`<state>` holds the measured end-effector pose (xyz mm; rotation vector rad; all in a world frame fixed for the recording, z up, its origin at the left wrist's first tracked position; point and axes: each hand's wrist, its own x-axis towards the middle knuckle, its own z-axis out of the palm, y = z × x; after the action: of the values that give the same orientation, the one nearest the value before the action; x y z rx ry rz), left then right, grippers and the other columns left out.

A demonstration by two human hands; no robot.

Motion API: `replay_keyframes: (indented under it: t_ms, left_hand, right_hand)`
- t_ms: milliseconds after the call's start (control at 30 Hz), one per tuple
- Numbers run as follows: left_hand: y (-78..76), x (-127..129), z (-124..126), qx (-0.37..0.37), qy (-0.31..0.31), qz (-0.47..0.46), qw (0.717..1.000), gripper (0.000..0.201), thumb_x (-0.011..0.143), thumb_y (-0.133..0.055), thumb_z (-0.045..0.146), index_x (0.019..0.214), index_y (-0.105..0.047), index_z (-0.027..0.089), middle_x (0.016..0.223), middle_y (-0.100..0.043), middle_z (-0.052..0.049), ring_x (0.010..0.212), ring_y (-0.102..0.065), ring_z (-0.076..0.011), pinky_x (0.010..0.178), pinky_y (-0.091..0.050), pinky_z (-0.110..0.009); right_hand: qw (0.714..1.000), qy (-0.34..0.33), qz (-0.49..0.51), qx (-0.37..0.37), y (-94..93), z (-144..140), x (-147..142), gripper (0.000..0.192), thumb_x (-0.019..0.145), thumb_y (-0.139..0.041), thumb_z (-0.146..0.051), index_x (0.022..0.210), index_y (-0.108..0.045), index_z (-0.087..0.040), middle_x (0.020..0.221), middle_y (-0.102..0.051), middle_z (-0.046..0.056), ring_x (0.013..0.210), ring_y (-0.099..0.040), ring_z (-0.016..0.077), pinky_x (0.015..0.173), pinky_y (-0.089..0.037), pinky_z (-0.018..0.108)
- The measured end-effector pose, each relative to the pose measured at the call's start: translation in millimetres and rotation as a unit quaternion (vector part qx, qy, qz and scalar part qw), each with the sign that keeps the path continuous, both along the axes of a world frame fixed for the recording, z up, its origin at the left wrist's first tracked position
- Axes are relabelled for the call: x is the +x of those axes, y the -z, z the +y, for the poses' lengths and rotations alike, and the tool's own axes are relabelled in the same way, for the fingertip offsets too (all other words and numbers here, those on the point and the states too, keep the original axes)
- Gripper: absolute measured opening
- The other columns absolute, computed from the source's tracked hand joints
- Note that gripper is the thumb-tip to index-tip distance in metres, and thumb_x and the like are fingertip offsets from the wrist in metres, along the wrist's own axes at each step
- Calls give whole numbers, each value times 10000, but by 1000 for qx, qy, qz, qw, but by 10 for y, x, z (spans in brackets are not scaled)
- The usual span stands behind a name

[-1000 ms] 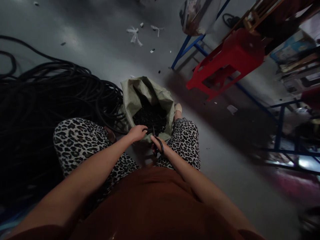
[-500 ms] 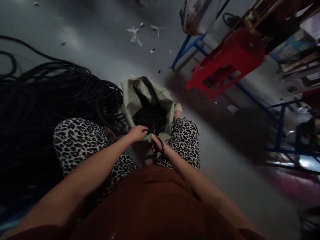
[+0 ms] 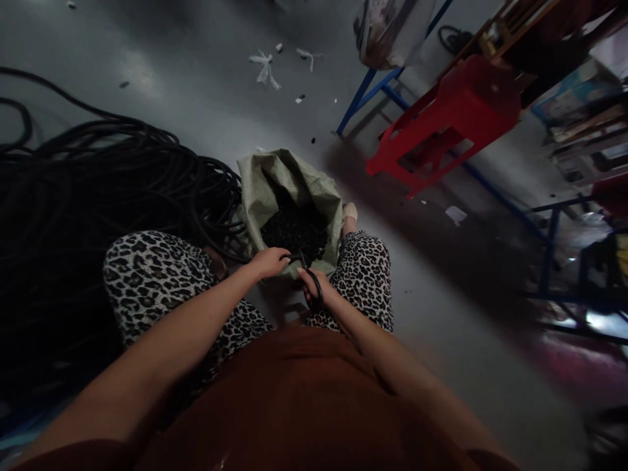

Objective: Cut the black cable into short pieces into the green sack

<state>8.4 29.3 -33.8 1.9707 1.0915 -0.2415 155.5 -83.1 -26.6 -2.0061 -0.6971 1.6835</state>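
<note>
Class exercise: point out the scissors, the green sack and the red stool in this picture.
scissors (image 3: 314, 288): head view, on the black handle loop in the right hand.
green sack (image 3: 265, 190): head view, on its left wall.
red stool (image 3: 466, 98): head view, on its seat.

Both arms bare, reaching fwd and down, converging between the knees. Left hand palm down, fingers curled in a pinch, thumb side twd centre. Right hand just beside it, slightly nearer the body, fingers closed round a grip, wrist bent inward. Hands near, not touching.
</note>
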Motion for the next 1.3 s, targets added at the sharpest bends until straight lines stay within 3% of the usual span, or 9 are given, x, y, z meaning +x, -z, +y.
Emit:
replay_keyframes:
  t_ms: [400, 567, 767, 1000, 1300]
  left_hand:
    - [105, -9, 37, 13, 8, 32, 999, 334, 870, -478, 309, 1119, -693, 256, 1066, -717, -40, 967, -643, -214, 776, -472, -256]
    - [89, -2, 59, 24, -9, 18, 1000, 336, 878, -469, 302, 1128, -684, 234, 1078, -713, -40, 980, -638, -201, 795, -466, -250]
    - [106, 2, 73, 40, -36, -11, 998, 335, 874, -480, 300, 1129, -681, 220, 1066, -715, -43, 968, -639, -202, 808, -473, -254]
    - [128, 11, 43, 23, -40, -43, 998, 338, 872, -500, 283, 1152, -672, 204, 1094, -710, -39, 996, -633, -199, 842, -474, -252]
    - [90, 32, 16, 8, -25, -32, 999, 358, 865, -518, 271, 1188, -664, 212, 1153, -692, -37, 1050, -619, -199, 886, -468, -248]
  right_hand:
    - [999, -19, -18, 25, 103, -37, 30, 355, 861, -570, -457, 643, -483, -189, 425, -415, -65, 301, -413, 83, 326, -312, 196]
    - [1000, 2, -15, 20, 80, -25, 46, 388, 860, -541, -532, 721, -507, -171, 444, -459, -64, 303, -437, 74, 327, -313, 176]
    - [998, -3, 56, 9, 114, -35, 41, 467, 875, -465, -614, 924, -535, -155, 493, -544, -42, 345, -514, 92, 362, -365, 167]
    - [996, -14, 81, 21, 176, -41, 27, 443, 875, -490, -593, 905, -526, -153, 529, -577, -27, 371, -538, 99, 376, -378, 169]
    - [997, -22, 70, 16, 95, -8, -2, 395, 911, -477, -533, 890, -535, -143, 514, -567, -27, 362, -517, 93, 382, -372, 171]
